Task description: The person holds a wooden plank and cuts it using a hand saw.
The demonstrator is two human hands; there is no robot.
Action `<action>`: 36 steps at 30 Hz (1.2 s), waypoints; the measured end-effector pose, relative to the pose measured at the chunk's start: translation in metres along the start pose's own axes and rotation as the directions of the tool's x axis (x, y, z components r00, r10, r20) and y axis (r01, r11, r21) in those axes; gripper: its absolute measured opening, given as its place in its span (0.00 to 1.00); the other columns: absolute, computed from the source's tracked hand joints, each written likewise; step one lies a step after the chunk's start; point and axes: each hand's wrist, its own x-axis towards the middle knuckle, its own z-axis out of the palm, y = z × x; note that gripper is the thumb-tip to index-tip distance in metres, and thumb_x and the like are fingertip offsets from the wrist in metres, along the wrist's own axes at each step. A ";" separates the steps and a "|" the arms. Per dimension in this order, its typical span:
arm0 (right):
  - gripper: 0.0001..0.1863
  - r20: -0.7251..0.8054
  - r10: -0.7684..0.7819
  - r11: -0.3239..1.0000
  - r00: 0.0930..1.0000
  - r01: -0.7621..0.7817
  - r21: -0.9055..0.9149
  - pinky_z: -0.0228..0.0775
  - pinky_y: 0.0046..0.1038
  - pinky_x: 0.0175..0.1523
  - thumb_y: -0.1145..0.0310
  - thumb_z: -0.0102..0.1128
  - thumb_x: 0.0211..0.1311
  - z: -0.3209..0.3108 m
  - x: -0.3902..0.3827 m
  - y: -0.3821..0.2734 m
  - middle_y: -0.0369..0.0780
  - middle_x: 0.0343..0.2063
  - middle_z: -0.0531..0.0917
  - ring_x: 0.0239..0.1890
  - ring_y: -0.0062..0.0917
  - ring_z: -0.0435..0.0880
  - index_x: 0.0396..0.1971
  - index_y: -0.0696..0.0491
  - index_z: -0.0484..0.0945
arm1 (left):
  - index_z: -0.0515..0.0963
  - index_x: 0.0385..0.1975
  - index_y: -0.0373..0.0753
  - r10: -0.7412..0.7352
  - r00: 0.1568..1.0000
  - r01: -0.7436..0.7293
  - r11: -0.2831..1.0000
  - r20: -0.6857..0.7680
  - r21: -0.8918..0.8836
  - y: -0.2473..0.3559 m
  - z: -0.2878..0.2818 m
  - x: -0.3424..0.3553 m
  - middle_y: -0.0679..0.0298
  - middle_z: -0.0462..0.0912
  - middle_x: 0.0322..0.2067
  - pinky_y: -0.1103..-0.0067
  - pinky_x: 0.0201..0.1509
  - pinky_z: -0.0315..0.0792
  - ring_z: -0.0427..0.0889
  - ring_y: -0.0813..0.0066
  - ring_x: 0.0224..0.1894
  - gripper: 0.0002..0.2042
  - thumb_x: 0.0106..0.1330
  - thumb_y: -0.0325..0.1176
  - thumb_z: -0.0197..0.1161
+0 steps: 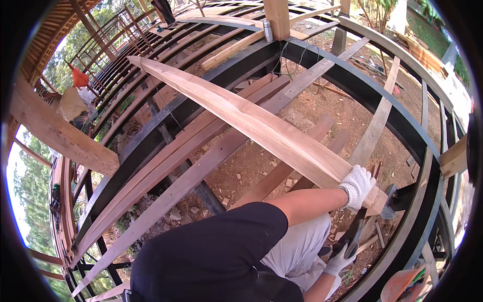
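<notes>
A long, pale brown wooden beam (261,121) with a tapered far end lies slantwise across the frame. Near its close end, my left hand (357,186), in a white knitted glove, wraps over the top edge. Lower down, my right hand (340,260), also gloved, is closed round a dark-handled tool (356,229). A grey metal piece (388,203) shows just past the beam's near end; I cannot tell whether it belongs to that tool. The fingers of my right hand are partly hidden.
Black metal girders (402,131) and narrow wooden joists (201,176) form an open floor frame above bare soil (297,116) strewn with wood chips. A metal flask (267,31) stands by a wooden post (276,17). An orange helmet-like object (402,286) is at lower right.
</notes>
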 end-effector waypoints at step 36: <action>0.32 0.119 0.101 0.988 0.988 -0.085 -0.131 0.68 0.36 0.66 0.67 0.70 0.64 0.018 0.007 -0.056 0.52 0.58 0.77 0.59 0.40 0.77 0.64 0.65 0.69 | 0.75 0.54 0.40 -0.007 1.000 0.006 0.998 -0.010 -0.064 -0.015 0.002 -0.009 0.57 0.79 0.44 0.68 0.50 0.67 0.78 0.63 0.48 0.34 0.47 0.51 0.72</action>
